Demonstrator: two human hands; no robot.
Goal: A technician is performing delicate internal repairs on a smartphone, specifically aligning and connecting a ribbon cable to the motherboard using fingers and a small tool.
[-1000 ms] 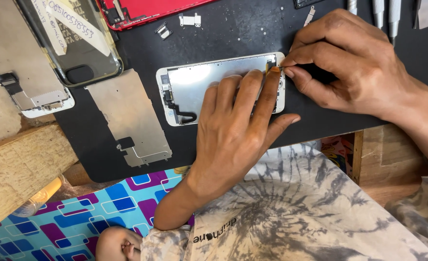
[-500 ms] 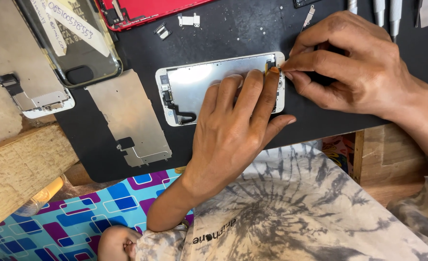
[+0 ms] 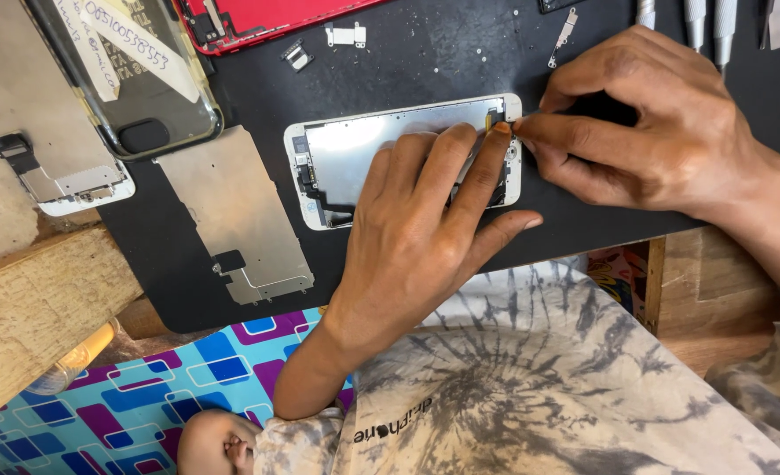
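Observation:
A white phone screen assembly (image 3: 355, 149) lies face down on a black work mat (image 3: 425, 62), its shiny metal back up. My left hand (image 3: 425, 229) lies flat on it, fingers spread, with the fingertips pressing near its right end. My right hand (image 3: 645, 132) comes in from the right, thumb and forefinger pinched at the top right corner of the screen, right beside my left fingertip. What the pinch holds is too small to make out.
A loose metal backing plate (image 3: 231, 211) lies left of the screen. A clear phone case (image 3: 126, 70) and another white screen part (image 3: 38, 132) sit at the far left. A red phone body (image 3: 258, 18), small brackets (image 3: 346, 35) and several tool handles (image 3: 706, 18) line the mat's far edge.
My right hand has shifted slightly at the screen's corner; my left hand stays pressed on the screen.

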